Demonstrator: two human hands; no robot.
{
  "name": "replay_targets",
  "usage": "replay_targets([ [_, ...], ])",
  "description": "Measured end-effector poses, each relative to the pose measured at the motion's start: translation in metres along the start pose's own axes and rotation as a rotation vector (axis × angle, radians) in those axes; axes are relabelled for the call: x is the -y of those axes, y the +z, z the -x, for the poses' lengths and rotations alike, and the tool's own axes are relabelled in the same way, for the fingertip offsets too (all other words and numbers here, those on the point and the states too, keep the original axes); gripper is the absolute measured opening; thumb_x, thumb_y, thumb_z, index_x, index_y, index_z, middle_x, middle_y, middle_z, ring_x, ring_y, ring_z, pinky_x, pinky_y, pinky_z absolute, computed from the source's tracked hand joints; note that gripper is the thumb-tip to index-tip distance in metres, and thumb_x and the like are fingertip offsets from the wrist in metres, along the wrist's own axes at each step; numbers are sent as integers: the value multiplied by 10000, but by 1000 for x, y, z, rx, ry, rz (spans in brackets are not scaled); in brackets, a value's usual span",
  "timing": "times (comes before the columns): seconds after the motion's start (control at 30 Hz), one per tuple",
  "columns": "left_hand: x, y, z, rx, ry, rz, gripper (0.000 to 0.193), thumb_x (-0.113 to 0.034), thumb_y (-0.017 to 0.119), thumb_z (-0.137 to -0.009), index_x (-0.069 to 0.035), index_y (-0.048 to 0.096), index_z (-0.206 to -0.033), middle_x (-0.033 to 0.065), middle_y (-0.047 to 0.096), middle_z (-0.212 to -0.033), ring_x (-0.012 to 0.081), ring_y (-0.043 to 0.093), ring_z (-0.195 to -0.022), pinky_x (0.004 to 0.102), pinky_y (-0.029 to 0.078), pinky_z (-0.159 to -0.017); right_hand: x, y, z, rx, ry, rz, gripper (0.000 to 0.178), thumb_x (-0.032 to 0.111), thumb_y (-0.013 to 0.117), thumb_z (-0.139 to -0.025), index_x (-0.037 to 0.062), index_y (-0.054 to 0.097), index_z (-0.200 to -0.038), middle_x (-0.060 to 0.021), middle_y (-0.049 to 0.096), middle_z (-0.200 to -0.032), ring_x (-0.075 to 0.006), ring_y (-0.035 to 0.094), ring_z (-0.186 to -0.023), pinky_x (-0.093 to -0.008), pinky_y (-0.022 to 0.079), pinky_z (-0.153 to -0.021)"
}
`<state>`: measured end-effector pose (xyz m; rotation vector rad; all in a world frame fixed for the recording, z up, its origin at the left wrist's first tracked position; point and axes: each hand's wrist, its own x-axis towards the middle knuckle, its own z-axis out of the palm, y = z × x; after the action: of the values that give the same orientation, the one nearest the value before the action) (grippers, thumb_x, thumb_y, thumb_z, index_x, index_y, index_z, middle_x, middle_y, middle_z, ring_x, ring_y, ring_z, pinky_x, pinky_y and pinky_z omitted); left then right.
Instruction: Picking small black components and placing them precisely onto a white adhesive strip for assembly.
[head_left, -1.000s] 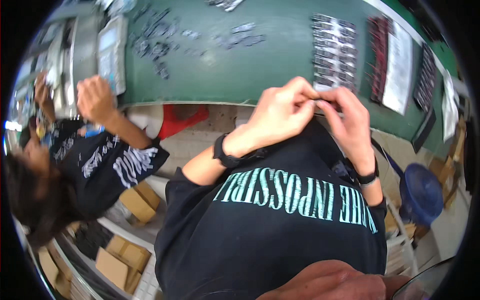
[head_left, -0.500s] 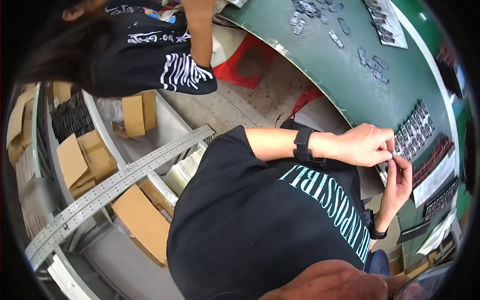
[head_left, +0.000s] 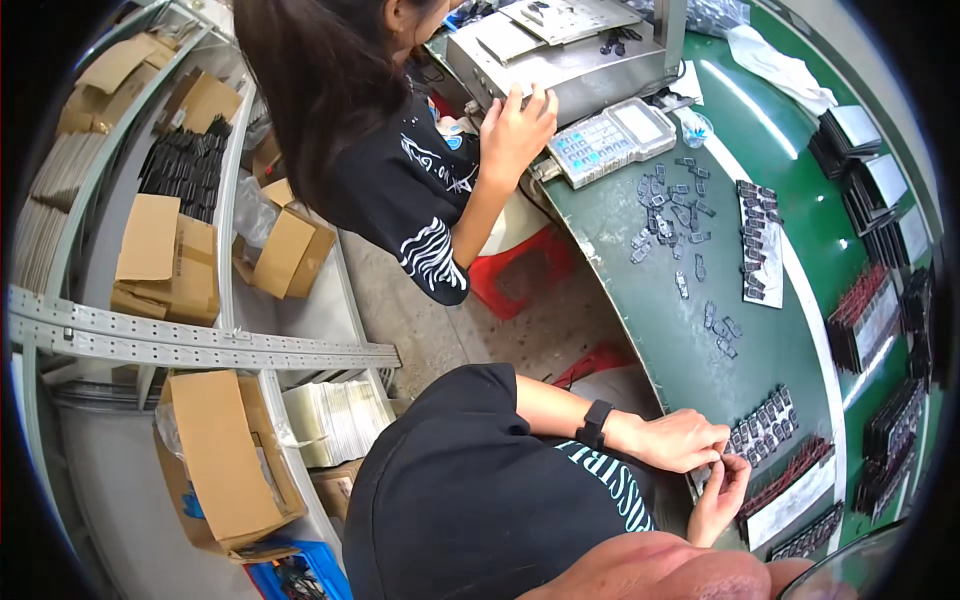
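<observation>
My left hand (head_left: 682,440), with a dark band on its wrist, has its fingertips pinched together over the near edge of the green table (head_left: 680,350). Against them press the closed fingertips of my right hand (head_left: 718,503). Whatever they hold is too small and hidden to name. Just beyond the fingers lie rows of small dark parts with silvery pieces (head_left: 764,424). Next to these, red and dark thin parts (head_left: 790,476) are lined up along a pale sheet (head_left: 790,512).
A co-worker (head_left: 370,150) sits at left by a grey metal machine (head_left: 560,70) and a keypad unit (head_left: 615,140). Loose dark parts (head_left: 675,208) are scattered mid-table. More stand on a white board (head_left: 762,250). Shelves with cardboard boxes (head_left: 232,455) are at left.
The view has swung, bringing the co-worker's hand, the machine and the keypad unit into sight. My two hands stay together at the fingertips beside the rows of parts.
</observation>
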<state>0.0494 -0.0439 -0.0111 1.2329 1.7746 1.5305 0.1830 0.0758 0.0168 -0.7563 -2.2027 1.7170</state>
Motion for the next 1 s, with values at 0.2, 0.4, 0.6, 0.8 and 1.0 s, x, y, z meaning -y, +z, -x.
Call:
replay_targets([
  [0.2, -4, -2, -5, 61, -59, 38, 158, -191, 617, -915, -46, 577, -960, 182, 659, -731, 412, 654, -698, 483, 506, -614, 7, 0, 3, -97, -40, 168, 131, 62, 573, -983, -40, 572, -1065, -81, 598, -967, -144, 561, -891, -279, 474, -838],
  [0.4, -9, -18, -20, 18, -204, 50, 159, -185, 612, -936, -50, 624, -1019, 193, 675, -863, 367, 695, -805, 418, 538, -664, 21, 5, -8, -193, -195, 352, 190, -13, 567, -946, -21, 639, -1122, -145, 663, -1066, -248, 649, -1016, -318, 497, -897],
  [0.6, 3, -8, -35, 201, -384, 25, 128, -119, 624, -939, -15, 601, -1010, 103, 697, -743, 133, 663, -618, 301, 514, -590, 32, -46, 6, -413, -135, 417, 194, -14, 580, -948, -29, 650, -1128, -76, 673, -1049, -139, 629, -978, -256, 470, -893],
  [0.8, 5, 3, -38, 205, -206, -134, 109, -99, 639, -927, -17, 585, -975, 79, 686, -730, 133, 643, -584, 316, 504, -568, 35, -72, 17, -575, -51, 410, 162, 5, 604, -940, -21, 680, -1080, -73, 693, -998, -134, 638, -929, -253, 483, -848],
  [1.0, 3, 5, -35, 152, -60, -323, 136, -74, 652, -902, -35, 527, -939, 148, 665, -723, 327, 679, -656, 429, 523, -581, 38, -101, 8, -564, -66, 594, 159, 46, 613, -951, -10, 690, -1079, -60, 700, -1017, -97, 628, -929, -241, 479, -844],
])
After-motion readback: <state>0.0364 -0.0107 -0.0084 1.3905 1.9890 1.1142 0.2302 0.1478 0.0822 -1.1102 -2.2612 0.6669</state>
